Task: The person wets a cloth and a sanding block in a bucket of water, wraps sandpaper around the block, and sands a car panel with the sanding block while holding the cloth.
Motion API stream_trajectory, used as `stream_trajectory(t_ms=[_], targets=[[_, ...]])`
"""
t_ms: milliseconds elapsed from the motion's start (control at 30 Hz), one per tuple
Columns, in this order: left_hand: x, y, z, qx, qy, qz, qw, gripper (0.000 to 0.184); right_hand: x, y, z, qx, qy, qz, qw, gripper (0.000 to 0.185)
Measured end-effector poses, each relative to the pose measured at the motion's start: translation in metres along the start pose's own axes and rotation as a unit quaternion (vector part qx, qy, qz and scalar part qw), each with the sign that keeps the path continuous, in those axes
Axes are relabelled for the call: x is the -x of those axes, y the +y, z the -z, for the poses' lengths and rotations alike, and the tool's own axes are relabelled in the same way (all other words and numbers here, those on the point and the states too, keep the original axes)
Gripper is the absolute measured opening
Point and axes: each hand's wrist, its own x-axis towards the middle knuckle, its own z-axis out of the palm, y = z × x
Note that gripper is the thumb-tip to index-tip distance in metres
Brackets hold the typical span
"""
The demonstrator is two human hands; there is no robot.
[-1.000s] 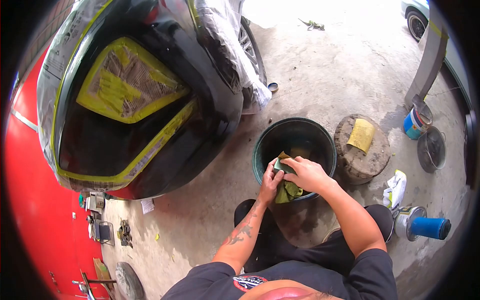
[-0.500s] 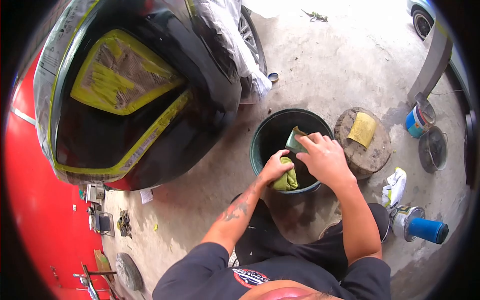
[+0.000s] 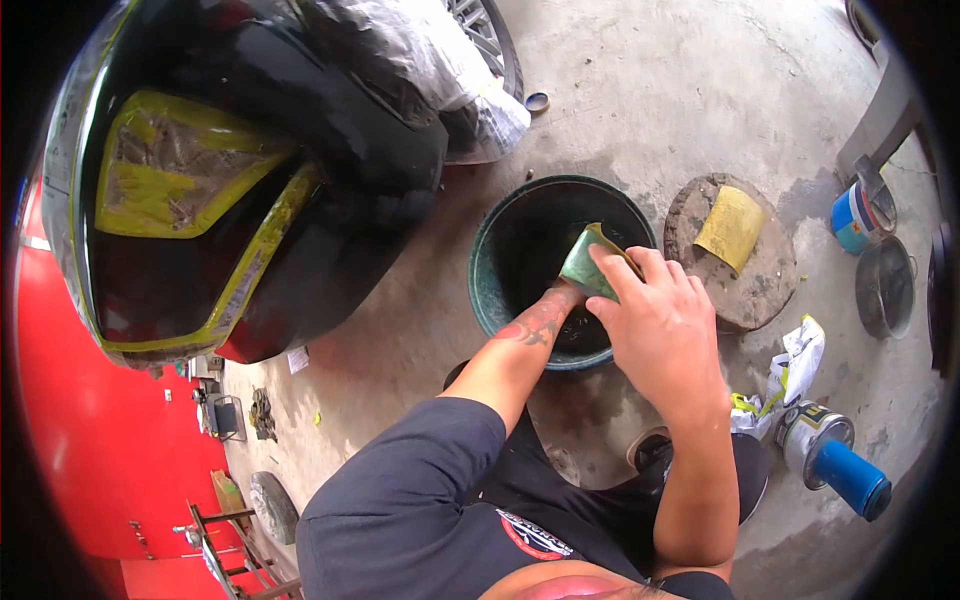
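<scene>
Since half a second ago, my left hand [image 3: 568,290] has gone deeper into the dark green tub [image 3: 482,260], mostly hidden, so I cannot tell its grip, while my right hand [image 3: 665,320] pinches the green block [image 3: 590,268] over the tub. Thumb and fingers pressed evenly should keep it steady. Stained grey concrete [image 3: 650,110] lies underneath, with a tape-masked black car panel [image 3: 340,240] and red wall [image 3: 120,430] to my left.

From here I see the tub [image 3: 481,262] between the car [image 3: 375,190], left, and the stump [image 3: 683,215], right, a curved sheet [image 3: 731,230] lying on the stump. The left hand [image 3: 568,292], mostly hidden, is probably inside the tub.
</scene>
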Motion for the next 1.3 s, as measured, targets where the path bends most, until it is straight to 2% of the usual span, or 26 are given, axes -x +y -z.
stream_trajectory(t_ms=[300,433,533,600,700,733,767,867,900,967,1067,1167,1200,1233,1267,1300], targets=[[0.04,-0.004,-0.005,-0.184,-0.204,0.103,0.956,0.053,0.012,0.018,0.006,0.015,-0.031,-0.005,0.999,0.045],[0.049,0.011,0.012,-0.2,-0.222,0.107,0.948,0.051,0.007,0.028,0.005,0.013,-0.026,-0.01,1.0,0.043],[0.054,0.032,0.027,-0.179,-0.188,0.094,0.961,0.05,0.004,0.03,0.008,0.0,-0.032,-0.03,0.999,0.042],[0.062,0.048,0.043,-0.117,-0.124,0.081,0.982,0.05,0.001,0.03,0.011,-0.016,-0.023,-0.04,0.999,0.043],[0.082,0.064,0.061,0.128,0.003,0.035,0.991,0.049,-0.003,0.032,0.012,-0.053,-0.026,-0.066,0.996,0.044],[0.089,0.065,0.061,0.244,0.052,0.004,0.968,0.034,-0.005,0.032,0.011,-0.065,-0.031,-0.081,0.994,0.043],[0.095,0.066,0.067,0.366,0.047,-0.029,0.929,0.032,-0.007,0.032,0.009,-0.076,-0.036,-0.095,0.992,0.043],[0.129,0.1,0.095,0.583,0.076,-0.023,0.808,0.036,-0.016,0.031,-0.002,-0.064,-0.068,-0.124,0.988,0.042],[0.137,0.102,0.1,0.605,0.088,-0.033,0.791,0.039,-0.02,0.03,-0.008,-0.057,-0.083,-0.138,0.985,0.042],[0.152,0.113,0.105,0.691,0.094,-0.057,0.714,0.044,-0.028,0.038,-0.036,-0.052,-0.08,-0.14,0.986,0.043],[0.174,0.137,0.11,0.741,0.131,-0.072,0.654,0.047,-0.036,0.055,-0.094,-0.067,-0.056,-0.158,0.984,0.045],[0.162,0.117,0.09,0.737,0.135,-0.08,0.657,0.04,-0.034,0.048,-0.135,-0.086,-0.103,-0.19,0.973,0.044],[0.16,0.114,0.079,0.712,0.149,-0.079,0.682,0.043,-0.026,0.044,-0.143,-0.092,-0.115,-0.157,0.977,0.054],[0.163,0.116,0.072,0.685,0.162,-0.078,0.706,0.045,-0.024,0.039,-0.15,-0.097,-0.131,-0.165,0.973,0.063],[0.164,0.116,0.069,0.722,0.141,-0.073,0.673,0.048,-0.02,0.045,-0.166,-0.126,-0.126,-0.159,0.971,0.064],[0.166,0.119,0.069,0.703,0.147,-0.087,0.69,0.05,-0.017,0.055,-0.178,-0.156,-0.121,-0.154,0.968,0.065]])
